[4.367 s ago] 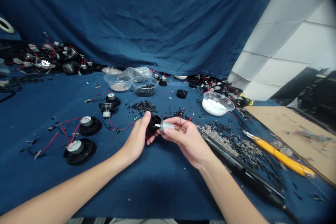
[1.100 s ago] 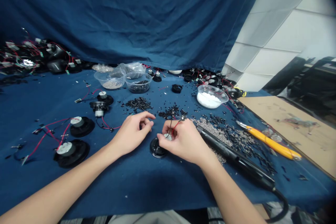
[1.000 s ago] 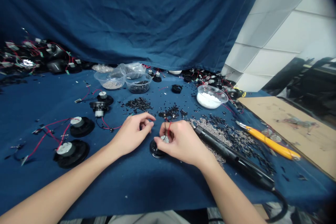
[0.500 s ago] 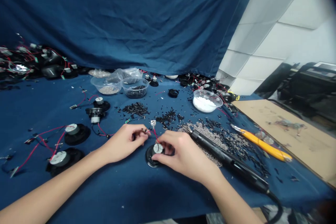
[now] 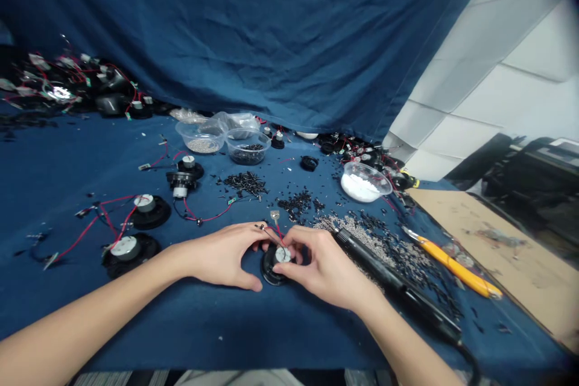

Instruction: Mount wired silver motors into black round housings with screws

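Note:
A small motor (image 5: 283, 254) with a pale end cap and red and black wires stands upright in a round black base (image 5: 268, 269) on the cloth. My right hand (image 5: 319, 262) grips the motor from the right, thumb in front and fingers behind. Curved around the left of the base is my left hand (image 5: 226, 256), its thumb well apart from its fingers; the fingertips are partly hidden behind the base. A small pale piece (image 5: 275, 215) sticks up at the end of the wires behind the motor.
Black electric screwdriver (image 5: 398, 283) and yellow-handled knife (image 5: 456, 265) lie at right, beside scattered screws (image 5: 357, 232). Clear bowls (image 5: 248, 148) of small parts and a bowl of white pieces (image 5: 365, 184) stand behind. Wired motor units (image 5: 149, 211) sit at left; cardboard (image 5: 497, 241) is far right.
My left hand has let go of the wires and opened, moving right and down around the base. My right hand keeps hold of the motor. The camera view has shifted and tilted.

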